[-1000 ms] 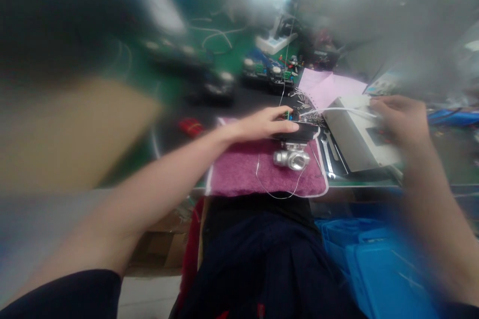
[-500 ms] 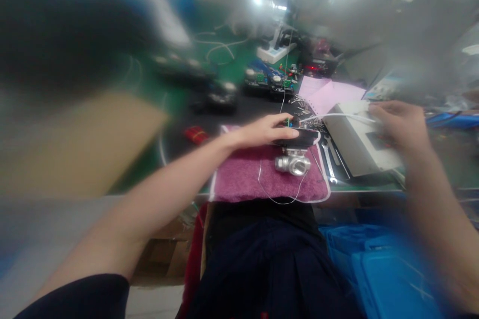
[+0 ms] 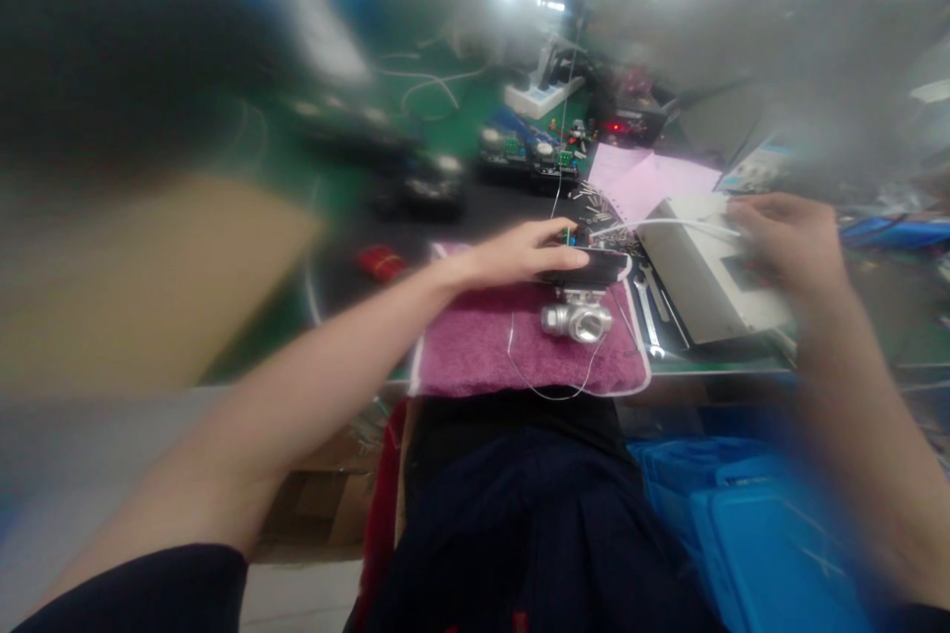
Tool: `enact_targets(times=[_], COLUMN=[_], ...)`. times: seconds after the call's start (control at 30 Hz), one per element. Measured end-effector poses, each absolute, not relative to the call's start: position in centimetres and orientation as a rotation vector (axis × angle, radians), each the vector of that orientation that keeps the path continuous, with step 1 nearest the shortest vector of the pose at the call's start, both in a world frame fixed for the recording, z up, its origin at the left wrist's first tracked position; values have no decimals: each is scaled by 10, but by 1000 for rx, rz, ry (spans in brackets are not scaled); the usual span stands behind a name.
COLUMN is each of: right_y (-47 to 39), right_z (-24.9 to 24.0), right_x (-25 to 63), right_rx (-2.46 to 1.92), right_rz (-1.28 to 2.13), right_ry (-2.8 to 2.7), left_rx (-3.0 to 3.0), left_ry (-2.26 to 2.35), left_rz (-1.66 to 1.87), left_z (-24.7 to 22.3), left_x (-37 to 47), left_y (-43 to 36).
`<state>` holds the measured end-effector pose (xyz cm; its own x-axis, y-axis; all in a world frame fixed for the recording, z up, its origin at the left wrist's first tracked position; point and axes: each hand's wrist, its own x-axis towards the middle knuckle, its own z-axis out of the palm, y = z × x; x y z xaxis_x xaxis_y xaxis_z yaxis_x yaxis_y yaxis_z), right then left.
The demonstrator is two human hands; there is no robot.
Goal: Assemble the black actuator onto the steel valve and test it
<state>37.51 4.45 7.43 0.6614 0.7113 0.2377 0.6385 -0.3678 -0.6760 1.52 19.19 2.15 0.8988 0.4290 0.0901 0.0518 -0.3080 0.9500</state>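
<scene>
Left hand point(image 3: 520, 255) gripped black unit point(image 3: 607, 268) mid-frame, thumb and index spread across it, likely bracing it; right hand point(image 3: 791, 232), right of frame, pinched white cable point(image 3: 675, 223) (fingertips blurred), probably holding it straight.

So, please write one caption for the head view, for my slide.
Left hand holds black device over purple towel; right hand holds white cable.
</scene>
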Motion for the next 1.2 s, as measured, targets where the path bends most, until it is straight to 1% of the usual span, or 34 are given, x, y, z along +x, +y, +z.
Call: enact_targets(times=[1.2], right_y=[48], right_z=[81], right_x=[364], right_rx=[-2107], right_rz=[57], right_ry=[-1041], left_rx=[1875], left_ry=[368], left_rz=[403], left_z=[25], left_x=[15], left_y=[189])
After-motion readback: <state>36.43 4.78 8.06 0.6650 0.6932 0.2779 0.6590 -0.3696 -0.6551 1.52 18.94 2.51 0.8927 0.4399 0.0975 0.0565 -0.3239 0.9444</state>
